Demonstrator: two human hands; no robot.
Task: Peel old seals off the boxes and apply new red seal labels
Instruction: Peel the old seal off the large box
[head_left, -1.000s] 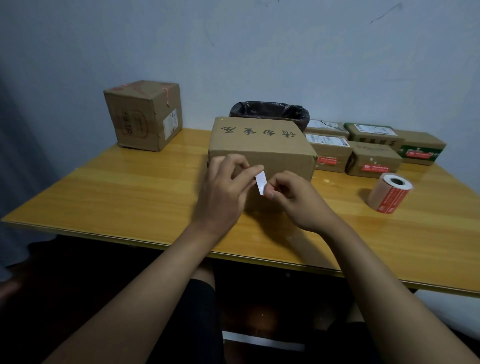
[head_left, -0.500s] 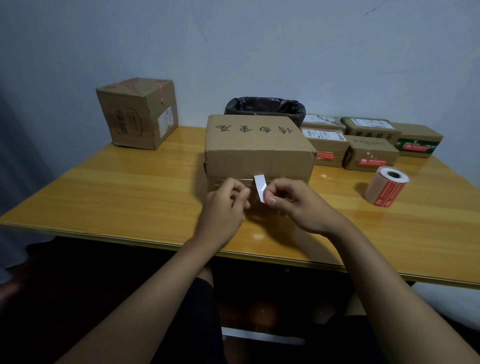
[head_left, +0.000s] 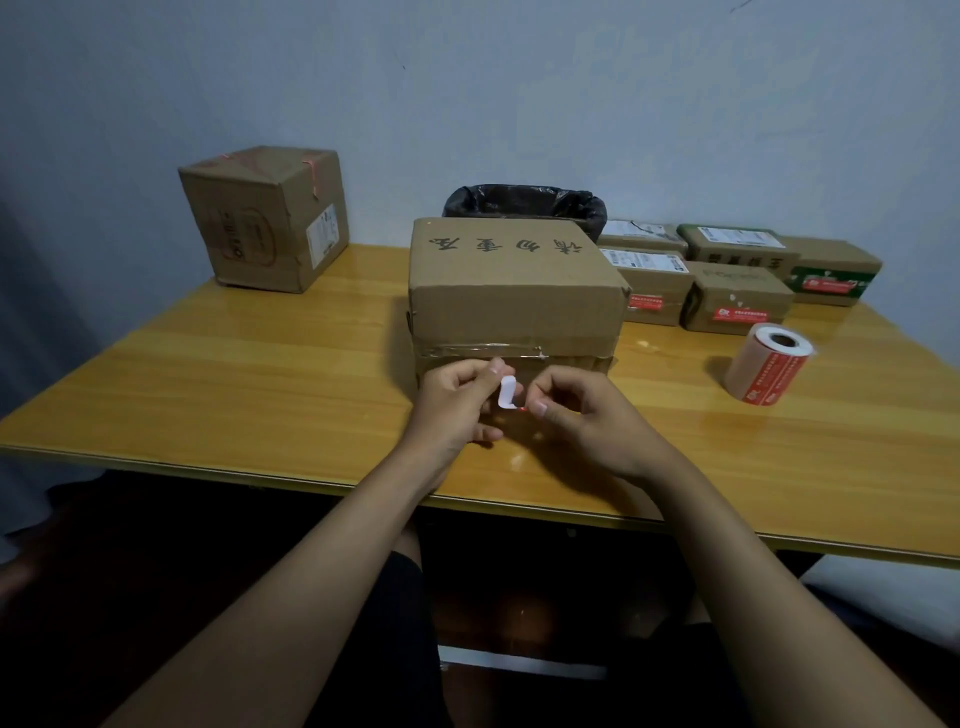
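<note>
I see both hands pinching one small label (head_left: 506, 393) in front of the taped box (head_left: 514, 291) on the worktop (head_left: 260, 395). Risk: the curling adhesive folds onto itself or the fingers.

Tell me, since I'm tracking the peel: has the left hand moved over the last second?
Yes. The left hand has dropped from the upper front of the big box to below its tape line, toward the table edge, pinching the label.
</note>
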